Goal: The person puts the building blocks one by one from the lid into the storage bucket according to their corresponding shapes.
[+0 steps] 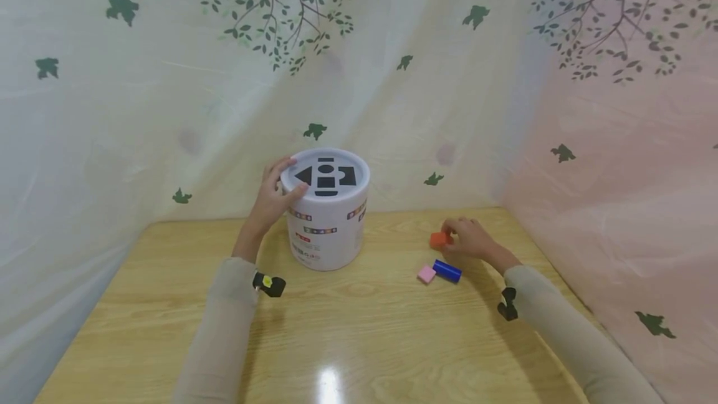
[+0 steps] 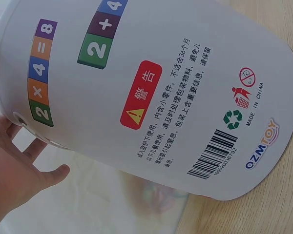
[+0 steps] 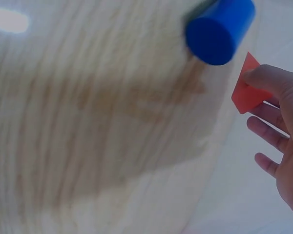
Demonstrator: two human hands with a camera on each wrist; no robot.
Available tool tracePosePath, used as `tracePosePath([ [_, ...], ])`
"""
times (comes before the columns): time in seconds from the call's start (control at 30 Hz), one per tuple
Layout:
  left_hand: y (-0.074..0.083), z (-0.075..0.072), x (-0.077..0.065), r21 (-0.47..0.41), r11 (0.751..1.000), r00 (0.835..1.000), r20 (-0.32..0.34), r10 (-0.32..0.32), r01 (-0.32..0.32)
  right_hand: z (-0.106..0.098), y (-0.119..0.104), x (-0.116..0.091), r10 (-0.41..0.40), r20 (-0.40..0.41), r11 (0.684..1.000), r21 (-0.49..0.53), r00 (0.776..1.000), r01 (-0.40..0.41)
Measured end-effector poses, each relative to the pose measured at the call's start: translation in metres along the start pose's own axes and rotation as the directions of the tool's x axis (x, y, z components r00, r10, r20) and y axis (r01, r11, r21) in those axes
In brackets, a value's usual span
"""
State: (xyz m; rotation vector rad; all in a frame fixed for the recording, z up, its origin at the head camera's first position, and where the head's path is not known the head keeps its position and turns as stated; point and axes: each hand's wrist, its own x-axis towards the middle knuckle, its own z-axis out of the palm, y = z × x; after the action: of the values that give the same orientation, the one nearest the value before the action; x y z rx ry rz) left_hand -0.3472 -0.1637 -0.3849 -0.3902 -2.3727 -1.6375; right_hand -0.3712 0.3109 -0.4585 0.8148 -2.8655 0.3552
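A white bucket [image 1: 325, 235] with a shape-hole lid [image 1: 349, 192] stands upright at the back of the table. My left hand [image 1: 272, 199] lies against its upper left side, thumb and fingers spread at the lid's rim. In the left wrist view the left hand [image 2: 19, 170] shows a straight thumb, with its other fingers partly hidden behind the bucket [image 2: 185, 97]. To the right, my right hand [image 1: 470, 239] pinches an orange-red block [image 1: 439, 240] between thumb and fingers, low over the table. The right wrist view shows the angular block [image 3: 247, 92] partly covered by the thumb.
A blue cylinder block [image 1: 447, 271] lies on its side just in front of the right hand, beside a small pink square block [image 1: 426, 275]. The wooden table [image 1: 359, 335] meets a leaf-printed curtain [image 1: 235, 117] behind and another at the right.
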Motion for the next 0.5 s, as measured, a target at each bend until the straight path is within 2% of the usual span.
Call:
tracePosePath([
  [0.23, -0.001, 0.001, -0.004, -0.007, 1.000, 1.000, -0.011, 0.017, -0.017, -0.010, -0.010, 0.010, -0.081, -0.112, 0.997, -0.001, 0.990, 0.081],
  [0.4, -0.002, 0.000, -0.004, -0.018, 0.999, 0.999, -0.011, 0.032, -0.032, -0.024, -0.029, 0.023, -0.101, -0.172, 0.995, -0.014, 0.980, 0.100],
  [0.5, 0.000, 0.000, -0.004, -0.019, 0.999, 1.000, -0.005, 0.031, -0.031, -0.037, -0.045, 0.032, -0.125, -0.234, 0.992, -0.021, 0.964, 0.123],
])
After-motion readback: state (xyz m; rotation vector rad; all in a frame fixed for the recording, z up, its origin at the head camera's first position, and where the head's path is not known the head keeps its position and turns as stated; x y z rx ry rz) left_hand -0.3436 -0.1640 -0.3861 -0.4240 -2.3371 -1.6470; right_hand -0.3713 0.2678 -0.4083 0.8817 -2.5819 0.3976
